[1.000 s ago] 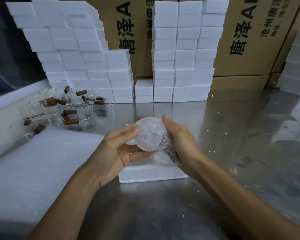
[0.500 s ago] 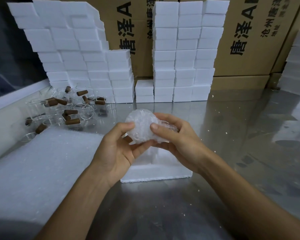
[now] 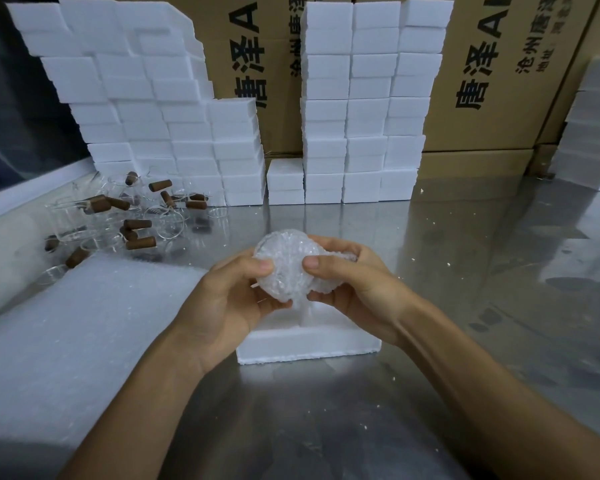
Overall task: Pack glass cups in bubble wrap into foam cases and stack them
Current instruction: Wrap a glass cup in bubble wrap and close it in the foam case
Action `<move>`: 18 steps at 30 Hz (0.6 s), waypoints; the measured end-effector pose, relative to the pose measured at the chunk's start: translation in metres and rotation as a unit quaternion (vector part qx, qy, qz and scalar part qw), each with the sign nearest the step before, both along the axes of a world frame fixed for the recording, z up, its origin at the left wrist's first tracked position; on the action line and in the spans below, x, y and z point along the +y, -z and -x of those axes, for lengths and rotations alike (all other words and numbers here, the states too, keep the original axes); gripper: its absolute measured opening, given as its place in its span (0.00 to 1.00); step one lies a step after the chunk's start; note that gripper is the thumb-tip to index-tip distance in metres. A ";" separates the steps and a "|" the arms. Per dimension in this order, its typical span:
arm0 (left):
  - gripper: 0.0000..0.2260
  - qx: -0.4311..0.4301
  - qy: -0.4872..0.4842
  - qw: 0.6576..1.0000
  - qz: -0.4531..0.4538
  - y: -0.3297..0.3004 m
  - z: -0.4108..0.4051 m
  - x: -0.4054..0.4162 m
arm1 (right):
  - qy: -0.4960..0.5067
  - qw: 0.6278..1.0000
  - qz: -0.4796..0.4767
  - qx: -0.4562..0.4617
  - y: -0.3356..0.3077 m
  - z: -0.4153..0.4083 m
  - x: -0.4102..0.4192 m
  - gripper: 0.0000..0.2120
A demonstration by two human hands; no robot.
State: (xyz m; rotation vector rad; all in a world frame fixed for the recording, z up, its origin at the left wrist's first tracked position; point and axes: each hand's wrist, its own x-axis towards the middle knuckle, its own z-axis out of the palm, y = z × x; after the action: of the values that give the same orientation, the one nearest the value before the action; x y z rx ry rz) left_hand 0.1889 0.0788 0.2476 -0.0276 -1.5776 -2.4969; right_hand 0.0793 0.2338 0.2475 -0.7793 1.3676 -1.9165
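Holding the bubble-wrapped cup [image 3: 286,268] between them, both hands keep it raised above the middle of the steel table [image 3: 465,271]. The left hand [image 3: 227,301] curls its fingers round the bundle's left side, thumb tip pressed on the wrap facing the camera. The right hand [image 3: 355,284] grips the right side, its thumb laid across the front of the wrap and its fingers closed behind it. The bundle is a rounded wad of clear bubble film; the glass inside cannot be made out.

Directly below the hands lies an open foam case [image 3: 309,344], white, flat on the table, its hollow partly hidden by the hands and the bundle.

Along the table's left edge spreads a wide sheet of bubble wrap [image 3: 66,341], reaching toward the near left corner. Beyond it, toward the far left corner, sits a loose cluster of clear glass cups [image 3: 94,220] with brown cork-like handles, some lying on their sides.

At the table's far edge rise two stacks of white foam cases: a stepped left stack [image 3: 146,109] and a taller, even right stack [image 3: 364,105], with a short pile between them. Another foam stack [image 3: 589,133] stands at the far right edge. Behind them all are cardboard boxes [image 3: 499,81] printed with black characters.
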 end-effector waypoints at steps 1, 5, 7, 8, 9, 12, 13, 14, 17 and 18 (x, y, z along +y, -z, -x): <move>0.20 0.003 -0.004 1.000 -0.007 0.001 0.000 0.000 | 0.001 1.000 0.005 -0.003 0.000 0.001 0.000 0.20; 0.24 -0.003 -0.067 0.997 -0.026 0.003 0.004 0.001 | 0.000 0.999 0.044 -0.032 0.000 0.002 -0.001 0.18; 0.22 -0.001 -0.098 0.995 -0.016 0.004 0.005 0.002 | 0.007 0.997 0.060 -0.049 0.002 0.003 -0.001 0.19; 0.21 0.002 -0.108 0.994 -0.005 0.005 0.005 0.002 | 0.010 0.996 0.065 -0.053 0.002 0.004 -0.001 0.19; 0.20 0.006 -0.111 0.994 0.006 0.005 0.005 0.001 | 0.012 0.996 0.068 -0.055 0.003 0.005 -0.002 0.19; 0.21 0.019 -0.107 0.993 0.042 0.005 0.004 -0.002 | 0.026 0.995 0.074 -0.059 0.004 0.006 -0.002 0.23; 0.24 0.017 -0.113 0.991 0.064 0.005 0.004 -0.003 | 0.036 0.995 0.071 -0.053 0.004 0.008 -0.002 0.23; 0.27 0.012 -0.125 0.988 0.088 0.006 0.004 -0.004 | 0.048 0.996 0.065 -0.042 0.004 0.009 -0.001 0.23; 0.31 -0.002 -0.156 0.979 0.131 0.007 0.003 -0.001 | 0.074 0.996 0.042 0.001 0.004 0.012 0.002 0.25; 0.31 -0.001 -0.157 0.979 0.130 0.006 0.003 0.000 | 0.078 0.996 0.035 0.011 0.004 0.012 0.002 0.26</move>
State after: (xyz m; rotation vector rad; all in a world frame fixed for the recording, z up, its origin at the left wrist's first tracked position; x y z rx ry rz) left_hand 0.1856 0.0789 0.2413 0.1727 -1.7452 -2.0437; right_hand 0.0673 0.2363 0.2434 -0.7492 1.4175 -2.0913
